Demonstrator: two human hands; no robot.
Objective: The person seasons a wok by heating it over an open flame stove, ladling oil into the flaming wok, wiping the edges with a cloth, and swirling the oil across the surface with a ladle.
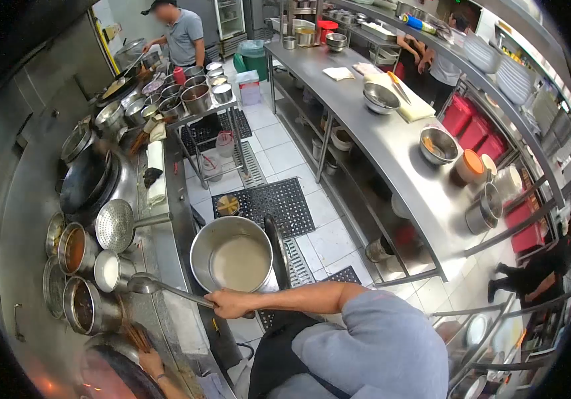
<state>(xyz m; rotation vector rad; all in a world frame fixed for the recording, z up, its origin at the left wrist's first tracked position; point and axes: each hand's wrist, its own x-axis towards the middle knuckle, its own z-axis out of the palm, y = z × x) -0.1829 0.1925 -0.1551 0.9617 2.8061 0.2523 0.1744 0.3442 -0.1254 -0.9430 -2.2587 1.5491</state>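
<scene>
**Grey sleeve foremost; right hand closed on ladle**

1. Right grip: fingers wrap the ladle handle; the dark handle end projects behind the fist.
2. Axis: the handle runs away from the body, from the fist toward the row of pots. The bowl of the ladle lies at the far end, just beside the small pot of white contents; contact between them cannot be confirmed. The right hand is the nearer hand to the ladle.
3. Left hand: positioned beside the wok, near the bamboo strips. Its finger closure cannot be determined.
4. Surroundings: the large stockpot of cloudy liquid stands beside the right hand. The perforated skimmer and the pot of dark sauce lie either side of the small pot.
</scene>
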